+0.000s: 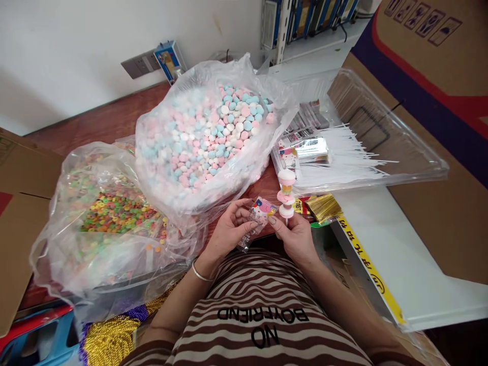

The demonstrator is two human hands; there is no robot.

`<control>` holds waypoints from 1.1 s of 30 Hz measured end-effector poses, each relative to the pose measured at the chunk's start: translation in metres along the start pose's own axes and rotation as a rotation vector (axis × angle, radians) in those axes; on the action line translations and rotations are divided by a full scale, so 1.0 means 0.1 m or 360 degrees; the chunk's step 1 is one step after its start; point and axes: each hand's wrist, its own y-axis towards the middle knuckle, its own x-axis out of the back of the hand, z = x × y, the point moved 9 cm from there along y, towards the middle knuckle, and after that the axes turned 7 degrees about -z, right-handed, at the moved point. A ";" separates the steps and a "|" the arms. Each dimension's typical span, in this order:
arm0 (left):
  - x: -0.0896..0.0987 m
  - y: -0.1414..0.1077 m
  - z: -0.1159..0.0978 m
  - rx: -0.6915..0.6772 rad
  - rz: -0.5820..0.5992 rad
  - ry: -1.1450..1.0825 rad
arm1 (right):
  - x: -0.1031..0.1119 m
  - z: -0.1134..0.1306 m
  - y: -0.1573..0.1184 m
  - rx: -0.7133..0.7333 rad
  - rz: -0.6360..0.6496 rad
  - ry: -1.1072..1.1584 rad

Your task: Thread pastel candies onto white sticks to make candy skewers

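Step tip: keep the candy skewer [286, 195] upright w/ the stick end pinched low, & spread the mouth of the small printed bag [260, 212] wide before the two meet; I'd judge a tilted stick would snag the film.
Right hand [296, 235]: fingers curled tight, thumb & forefinger closed on the stick's bottom, approx 6 o'clock of the stacked pink/white pieces.
Left hand [231, 230]: fingers half curled, tips pinching the bag's left edge; bag sits just beside the skewer, at its 9 o'clock. Can't tell if the bag is open yet.
Skewer pos: centre of view, over the table edge, close to your body.
Pastel candy bag [213, 137]: 11 o'clock of hands, near.
Ring candy bag [110, 213]: 9 o'clock, farther out.
Clear tray [381, 147]: 1 o'clock, holds white sticks [343, 157] & wrapper packs.
Gold twist ties [324, 206]: 3 o'clock, just beside right hand.
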 end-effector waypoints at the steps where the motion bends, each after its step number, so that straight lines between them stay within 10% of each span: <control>1: 0.00 -0.03 0.00 0.0035 0.0025 -0.0014 | -0.04 0.00 0.00 -0.0016 0.0032 0.0024; 22: 0.25 -0.01 -0.01 -0.0069 -0.0098 0.0562 | -0.21 0.03 -0.07 0.0088 0.0147 -0.0127; 28: 0.51 0.15 0.04 -0.0231 -0.0362 0.0885 | 0.01 0.07 -0.14 0.0379 -0.0081 -0.0679; 33: 0.36 0.33 0.03 -0.0286 -0.0228 0.0879 | 0.27 -0.08 -0.22 0.0356 -0.0025 -0.1096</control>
